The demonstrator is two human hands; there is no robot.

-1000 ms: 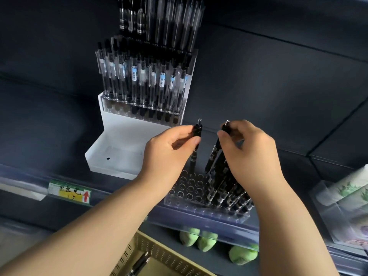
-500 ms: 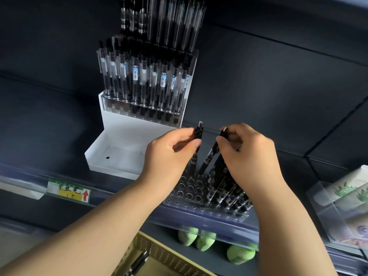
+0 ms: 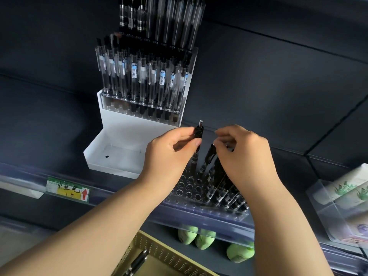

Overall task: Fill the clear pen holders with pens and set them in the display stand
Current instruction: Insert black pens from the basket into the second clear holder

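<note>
A clear pen holder (image 3: 199,208) lies on the shelf edge, its right rows filled with black pens and its left holes bare. My left hand (image 3: 169,156) pinches the top of a black pen (image 3: 199,130) that stands upright in the holder. My right hand (image 3: 245,156) curls its fingertips round the top of a second black pen (image 3: 209,158), which leans in a hole just to the right. Behind stands the white display stand (image 3: 119,154): its lower step is bare and its upper step holds a filled clear holder (image 3: 143,86).
A yellow price label (image 3: 67,191) is on the shelf rail at left. Below are a perforated yellow basket (image 3: 165,257) with a pen (image 3: 137,262) and several green items (image 3: 187,235). A clear box of packets (image 3: 338,204) stands at right.
The pen in my right hand has sunk lower into the holder, and that hand came down with it. My left hand and its pen have stayed almost still.
</note>
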